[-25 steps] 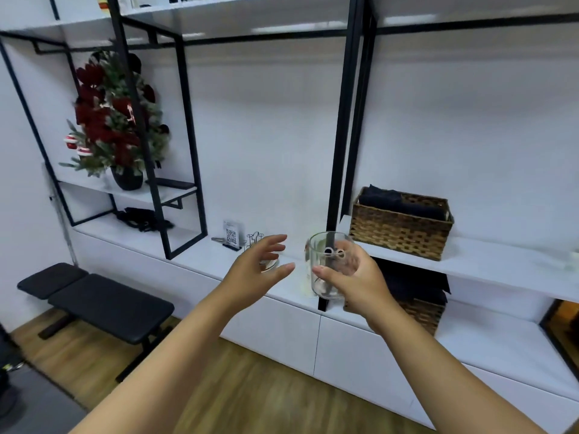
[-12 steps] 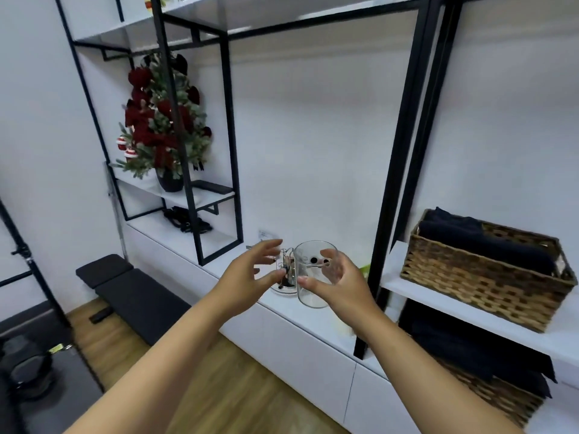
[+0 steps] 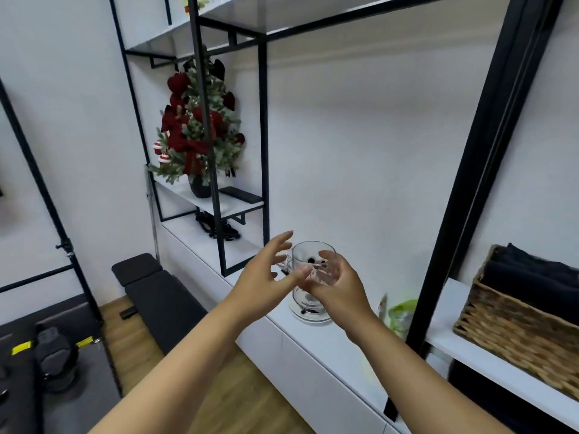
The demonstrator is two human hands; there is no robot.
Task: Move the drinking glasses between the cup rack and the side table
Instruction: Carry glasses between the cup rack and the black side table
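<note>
Right hand: the right hand wraps its fingers and thumb round a clear, straight-sided drinking glass, gripping it upright at mid-height, above the counter, probably so the rim stays free.
Left hand: the left hand hovers just beside the glass, fingers spread and loosely bent, grasping nothing; whether its thumb tip touches the wall cannot be told. It looks ready to steady or take over.
Glass: in the air over a round white base with dark metal prongs, which I take to be the cup rack. It carries two small black dots on its wall.
Counter: a long white cabinet top bears the rack.
Beside: a crumpled green packet lies near a black steel post.
Further right: a woven wicker basket of dark folded cloth sits on a white shelf.
Further left: a red-and-green festive arrangement in a dark pot.
</note>
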